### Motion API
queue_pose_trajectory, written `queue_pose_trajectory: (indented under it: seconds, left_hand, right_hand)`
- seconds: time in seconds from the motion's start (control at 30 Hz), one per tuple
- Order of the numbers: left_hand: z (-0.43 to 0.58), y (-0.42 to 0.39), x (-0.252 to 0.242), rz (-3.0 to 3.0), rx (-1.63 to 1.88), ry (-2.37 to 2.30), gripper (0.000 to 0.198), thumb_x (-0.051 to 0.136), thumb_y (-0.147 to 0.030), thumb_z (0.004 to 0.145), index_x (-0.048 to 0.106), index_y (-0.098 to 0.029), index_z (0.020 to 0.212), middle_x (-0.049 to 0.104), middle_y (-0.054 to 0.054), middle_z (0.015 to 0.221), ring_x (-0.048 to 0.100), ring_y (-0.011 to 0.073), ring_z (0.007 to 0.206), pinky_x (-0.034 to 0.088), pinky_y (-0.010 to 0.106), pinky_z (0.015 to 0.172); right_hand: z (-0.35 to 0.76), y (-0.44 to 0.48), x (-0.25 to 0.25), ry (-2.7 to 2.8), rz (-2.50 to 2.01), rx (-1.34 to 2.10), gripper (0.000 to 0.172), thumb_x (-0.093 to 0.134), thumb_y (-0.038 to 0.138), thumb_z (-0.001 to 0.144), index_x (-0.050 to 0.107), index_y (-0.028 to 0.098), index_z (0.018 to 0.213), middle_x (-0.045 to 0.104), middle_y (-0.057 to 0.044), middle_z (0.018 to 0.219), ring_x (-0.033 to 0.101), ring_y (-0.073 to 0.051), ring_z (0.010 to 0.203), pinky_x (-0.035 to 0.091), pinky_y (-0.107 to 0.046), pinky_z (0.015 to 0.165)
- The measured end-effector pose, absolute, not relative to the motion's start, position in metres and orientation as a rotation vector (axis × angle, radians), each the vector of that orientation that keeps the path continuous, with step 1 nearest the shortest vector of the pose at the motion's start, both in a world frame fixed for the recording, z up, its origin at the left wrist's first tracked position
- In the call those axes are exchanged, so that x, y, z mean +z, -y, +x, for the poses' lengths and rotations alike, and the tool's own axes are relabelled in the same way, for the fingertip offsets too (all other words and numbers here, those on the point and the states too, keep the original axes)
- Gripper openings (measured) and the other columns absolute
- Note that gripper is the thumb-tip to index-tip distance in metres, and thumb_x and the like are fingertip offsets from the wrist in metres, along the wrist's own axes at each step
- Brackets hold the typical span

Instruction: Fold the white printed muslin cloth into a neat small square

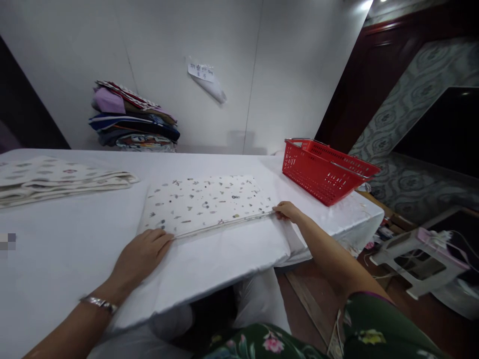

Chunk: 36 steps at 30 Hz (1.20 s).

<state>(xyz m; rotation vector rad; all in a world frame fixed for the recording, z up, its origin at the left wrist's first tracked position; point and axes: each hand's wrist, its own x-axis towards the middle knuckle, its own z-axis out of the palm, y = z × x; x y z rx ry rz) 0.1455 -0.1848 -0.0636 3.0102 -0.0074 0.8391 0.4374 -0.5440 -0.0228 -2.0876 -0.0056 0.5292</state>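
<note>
A folded white cloth (209, 202) with small grey and dark printed figures lies flat on the white-covered table in front of me. My left hand (145, 252) is at its near left corner, fingers together and closed on the edge, the thumb hidden. At the near right corner, my right hand (287, 210) pinches the edge between thumb and fingers. The near edge runs straight between both hands and shows stacked layers. Farther left rests another folded white cloth (63, 179) with grey spots, apart from my hands.
A red plastic basket (325, 172) stands at the table's right end. Against the wall at the back left is a stack of folded fabrics (134, 119). The white table cover (224, 259) hangs over the near edge. A pale stool (426, 254) stands on the floor at right.
</note>
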Motion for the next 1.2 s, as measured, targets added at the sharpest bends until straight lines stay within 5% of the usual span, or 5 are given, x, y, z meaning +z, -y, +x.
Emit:
queue_pose_trajectory:
  seconds: [0.57,1.2]
  left_hand:
    - [0.145,0.184,-0.066,2.983,0.79,-0.025,0.037,0.033,-0.039,0.09,0.066,-0.022,0.09,0.065,0.005,0.09,0.058,0.0236,0.084,0.047,0.039,0.078]
    - [0.145,0.184,-0.065,2.95,0.668,-0.101,0.04,0.032,-0.039,0.089,0.067,-0.02,0.093,0.065,0.008,0.094,0.056,0.0248,0.088,0.044,0.039,0.08]
  right_hand:
    - [0.443,0.547,-0.016,0.004,-2.048,0.53,0.021,0.062,0.022,0.084,0.049,0.016,0.068,0.049,0.006,0.047,0.043,-0.004,0.037,0.024,-0.015,0.034]
    - [0.449,0.532,-0.004,-0.062,-2.322,0.818,0.025,0.057,0.024,0.089,0.055,0.01,0.068,0.054,0.0,0.044,0.053,-0.011,0.039,0.044,-0.019,0.042]
